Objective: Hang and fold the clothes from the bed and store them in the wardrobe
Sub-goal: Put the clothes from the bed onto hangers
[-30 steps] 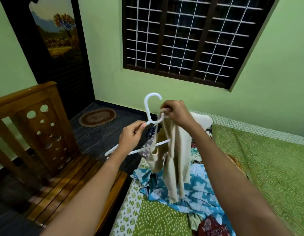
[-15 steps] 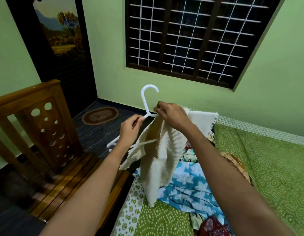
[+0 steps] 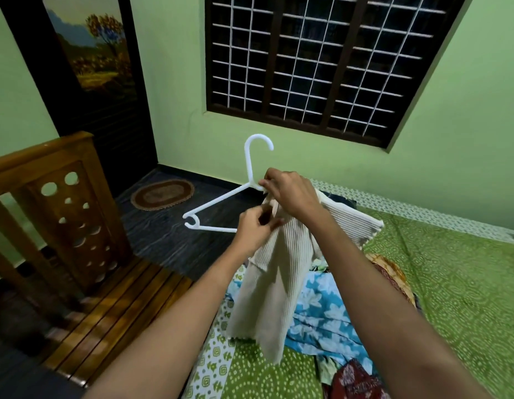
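On my feed, open air lies over the dark floor [image 3: 169,243] between the wooden frame [image 3: 25,174] at left and the bed [image 3: 451,298] at right. The white hanger [image 3: 220,200] juts into that gap; the hanging cream garment [image 3: 279,269] and heaped clothes [image 3: 327,315] crowd the bed's near edge. A green wall [image 3: 307,156] closes the back.

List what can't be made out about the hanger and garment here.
Head view only.
1. White plastic hanger: one shoulder arm hidden behind right hand and cream ribbed knit garment.
2. Garment's neckline: covered by both hands; left hand hides the bar's end.
3. Red patterned cloth: cut off by bottom edge.
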A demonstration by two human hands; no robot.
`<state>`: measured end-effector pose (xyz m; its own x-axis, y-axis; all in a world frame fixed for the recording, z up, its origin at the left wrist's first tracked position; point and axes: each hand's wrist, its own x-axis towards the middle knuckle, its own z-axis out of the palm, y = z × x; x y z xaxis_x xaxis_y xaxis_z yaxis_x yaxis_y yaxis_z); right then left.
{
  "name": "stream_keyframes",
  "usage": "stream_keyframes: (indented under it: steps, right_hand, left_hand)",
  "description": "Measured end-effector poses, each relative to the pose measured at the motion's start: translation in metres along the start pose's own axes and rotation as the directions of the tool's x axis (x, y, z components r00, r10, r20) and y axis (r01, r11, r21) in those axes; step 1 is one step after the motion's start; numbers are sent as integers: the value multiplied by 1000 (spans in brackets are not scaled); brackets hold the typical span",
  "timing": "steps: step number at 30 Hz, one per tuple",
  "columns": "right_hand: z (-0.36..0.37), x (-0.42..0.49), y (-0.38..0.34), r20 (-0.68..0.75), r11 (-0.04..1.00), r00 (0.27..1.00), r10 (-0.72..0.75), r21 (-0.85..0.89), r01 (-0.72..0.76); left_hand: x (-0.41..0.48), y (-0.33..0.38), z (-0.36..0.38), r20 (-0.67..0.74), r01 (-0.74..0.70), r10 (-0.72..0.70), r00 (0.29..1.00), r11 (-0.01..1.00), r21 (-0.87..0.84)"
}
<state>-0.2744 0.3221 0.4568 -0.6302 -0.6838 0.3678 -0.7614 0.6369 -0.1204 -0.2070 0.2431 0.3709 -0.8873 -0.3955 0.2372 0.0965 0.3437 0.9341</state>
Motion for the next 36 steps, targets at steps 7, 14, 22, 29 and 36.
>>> stream_keyframes:
  steps: [7, 14, 22, 29, 36]
  right_hand:
    - [7, -11, 15, 3, 990, 992, 125, 72, -125]
    - [10, -18, 23, -63, 948, 946, 318, 48, -315]
    - [14, -29, 40, -79, 934, 931, 357, 44, -355]
    - [13, -47, 66, -80, 935, 944, 321, -135, -329]
    - [23, -41, 61, -142, 913, 902, 407, 27, -408]
  left_hand:
    - [-16, -13, -3, 163, 157, -157, 974, 987, 13]
    - [-19, -43, -35, 356, 98, -519, 777, 659, 746]
    - [-19, -69, -58, -65, 424, -471, 880, 716, 555]
    - [-1, -55, -83, -405, 528, -390, 827, 787, 320]
    - [-8, -9, -42, -43, -24, 49, 998, 888, 460]
